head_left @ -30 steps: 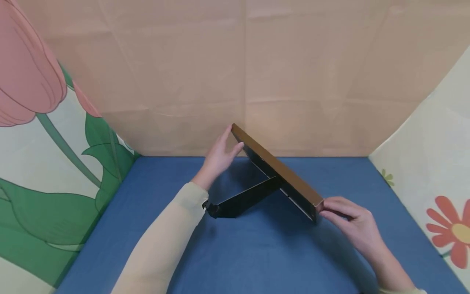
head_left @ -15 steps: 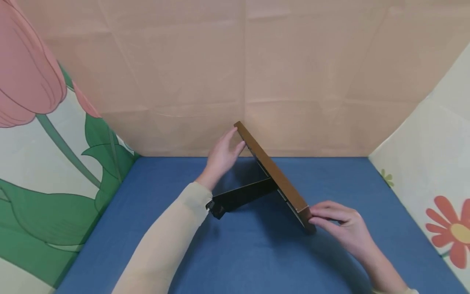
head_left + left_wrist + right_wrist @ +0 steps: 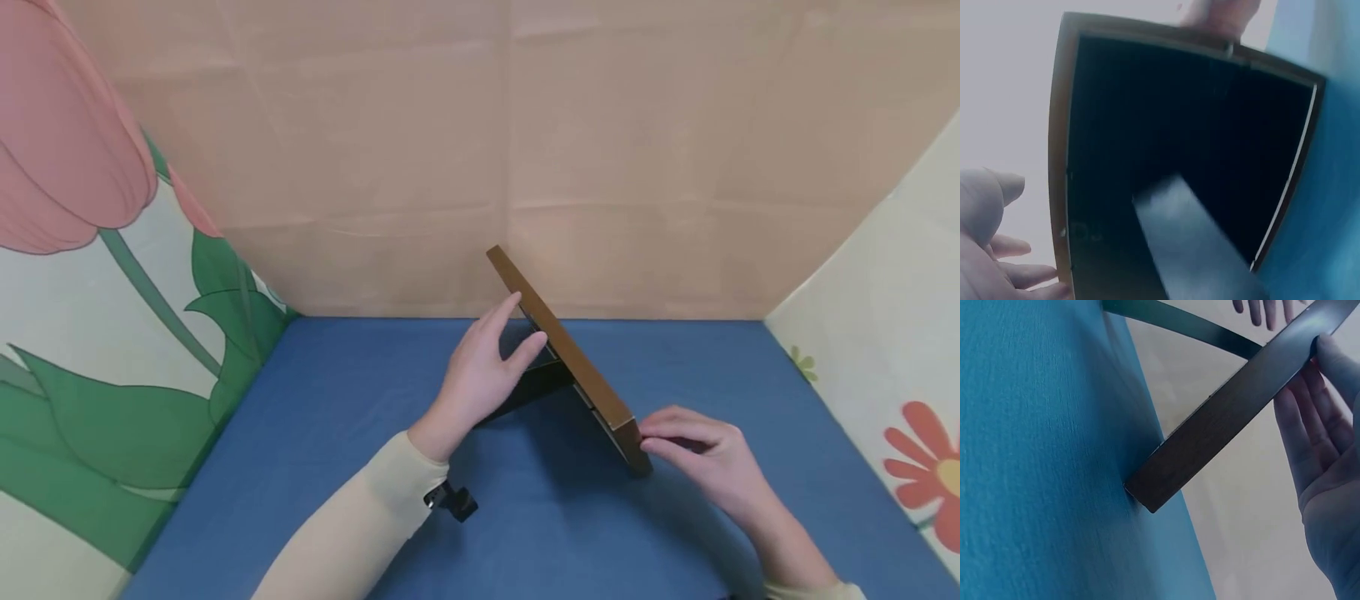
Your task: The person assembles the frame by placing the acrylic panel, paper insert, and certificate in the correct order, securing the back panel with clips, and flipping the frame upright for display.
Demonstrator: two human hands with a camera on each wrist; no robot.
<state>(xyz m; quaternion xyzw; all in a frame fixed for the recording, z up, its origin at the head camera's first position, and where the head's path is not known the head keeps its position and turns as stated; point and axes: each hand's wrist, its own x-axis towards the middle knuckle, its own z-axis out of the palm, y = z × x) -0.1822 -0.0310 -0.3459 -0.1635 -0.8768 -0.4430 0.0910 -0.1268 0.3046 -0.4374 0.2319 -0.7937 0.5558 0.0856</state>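
A brown picture frame (image 3: 576, 354) with a dark back stands tilted on the blue surface, its back turned to the left. A black stand leg (image 3: 528, 389) slopes out from that back; in the left wrist view the leg (image 3: 1191, 244) crosses the dark panel. My left hand (image 3: 480, 375) is beside the frame's left long edge, fingers spread and relaxed, fingertips right at the edge. The near short side of the frame is pinched by my right hand (image 3: 708, 454), thumb and fingers at its edge in the right wrist view. The frame's front is hidden.
Blue cloth (image 3: 360, 367) covers the table. A plain beige backdrop (image 3: 375, 150) rises behind it, with flower-printed panels at left (image 3: 150, 292) and right (image 3: 862, 333). A small black device (image 3: 453, 500) is strapped at my left cuff.
My left hand has come off the frame's far top corner and moved nearer along its edge. The frame has turned slightly and its near end has come closer, my right hand with it.
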